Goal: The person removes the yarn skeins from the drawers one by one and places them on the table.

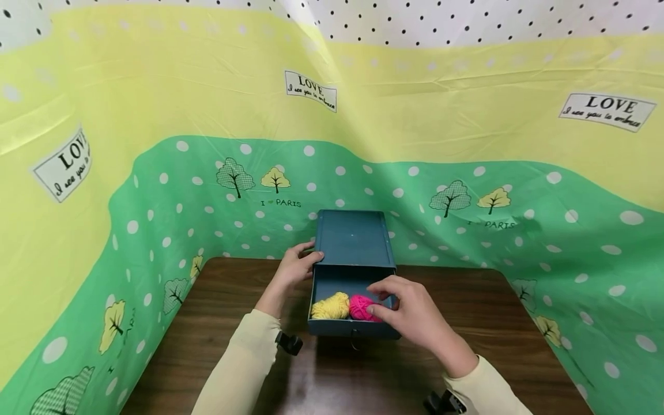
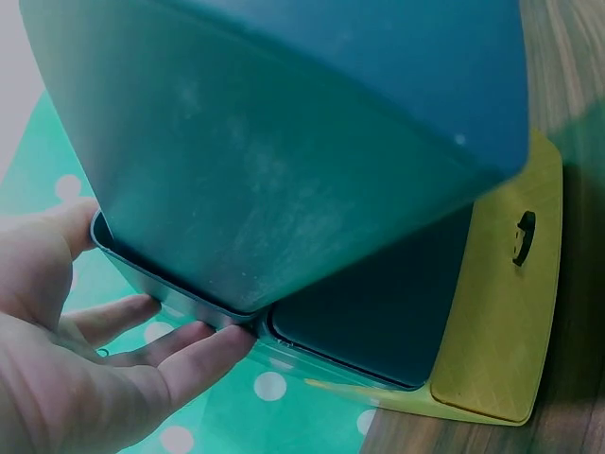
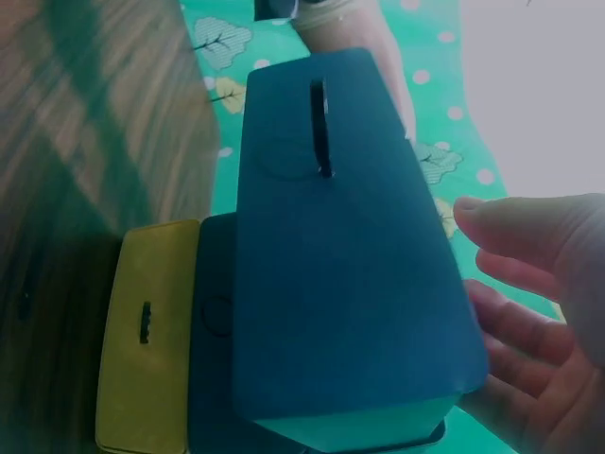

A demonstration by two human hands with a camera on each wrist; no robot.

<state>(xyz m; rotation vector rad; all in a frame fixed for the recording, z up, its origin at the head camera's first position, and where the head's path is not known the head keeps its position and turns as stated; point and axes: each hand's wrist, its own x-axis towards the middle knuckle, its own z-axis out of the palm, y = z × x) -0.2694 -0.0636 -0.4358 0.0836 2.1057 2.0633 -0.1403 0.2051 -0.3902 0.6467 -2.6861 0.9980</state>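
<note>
Pink yarn ball (image 1: 360, 307): lower centre of the head frame, in the pulled-out top drawer (image 1: 332, 329), near its front wall. Yellow yarn ball (image 1: 331, 306) right beside it, picture left.

Right hand (image 1: 412, 305) is over the drawer's right part, thumb and fingers parted around the pink ball, loosely bent. No firm grip visible; can't tell if skin touches yarn. Right wrist view has the drawer wall hiding the yarn.

Left hand (image 1: 297, 265) braces the drawer unit (image 1: 355, 236) at its left edge: thumb on top, fingers fairly straight along the side.

Below, in the left wrist view, a yellow drawer (image 2: 496, 293) is pushed in. Unit sits on the desk (image 1: 223, 323); patterned cloth (image 1: 171, 207) fills the background.

Risks, my read:
- Weak pinch: soft ball could roll into the yellow one or drop back.
- Loose strand could snag on a finger and drag the other ball.
- Wrist pressing on the front wall could tip the drawer; it's far out, so leverage is bad.
- If the left hand lets up, the unit could slide or tilt.
- Left fingers near the drawer gap: pinch hazard if it slides in.
</note>
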